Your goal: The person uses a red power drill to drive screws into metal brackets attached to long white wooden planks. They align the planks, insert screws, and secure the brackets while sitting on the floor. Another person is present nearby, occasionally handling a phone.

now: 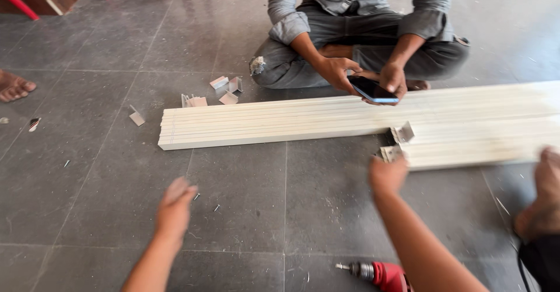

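We see our right hand [388, 175] reaching toward a small metal bracket [391, 152] at the near edge of the pale profiles [280, 126] lying bundled on the floor [87, 169]; its grip looks loosely closed on nothing, though it is blurred. Our left hand [175, 207] hovers open above the tiles. The bracket looks light, stiff and sharp-edged, so we would pinch it by its flat flanges. The profiles seem long and rigid, best lifted near both ends. A red drill [382, 273] lies close by.
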